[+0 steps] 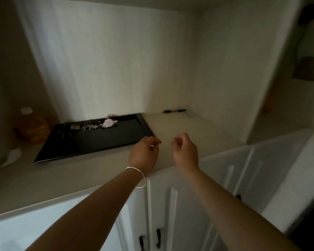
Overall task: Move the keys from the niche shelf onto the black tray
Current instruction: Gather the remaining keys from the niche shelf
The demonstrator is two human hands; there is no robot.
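Presently, the left hand (144, 153) is held above the front part of the niche shelf (179, 127), just off the near right corner of the black tray (98, 142); its fingers (155, 141) are curled loosely inward, thumb and forefinger brought near each other, and nothing is seen to be gripped between them, though a small pale glint at the fingertips cannot be identified. A thin silver bangle (137, 178) is worn on the left wrist. The right hand (185, 151) is held beside the left, a narrow gap between the two, likewise half-closed with fingers bent toward the palm and no object held; neither hand is seen to touch the tray or the shelf surface. The keys (91, 126) are found lying on the black tray, along its far edge, spread in a loose row; a white fluffy fob (108, 122) is attached at the right end of the bunch, and a few separate small keys (63, 134) are laid further left on the tray. The tray is set on the left half of the shelf, its long side running obliquely. A black pen (174, 111) is laid at the back of the shelf against the rear wall, well apart from the tray. An orange bottle with a white cap (32, 126) is stood left of the tray, and a white crumpled item (12, 156), too blurred to be named, is placed near the tray's front left corner. White cabinet doors with dark handles (159, 236) are situated below the shelf.
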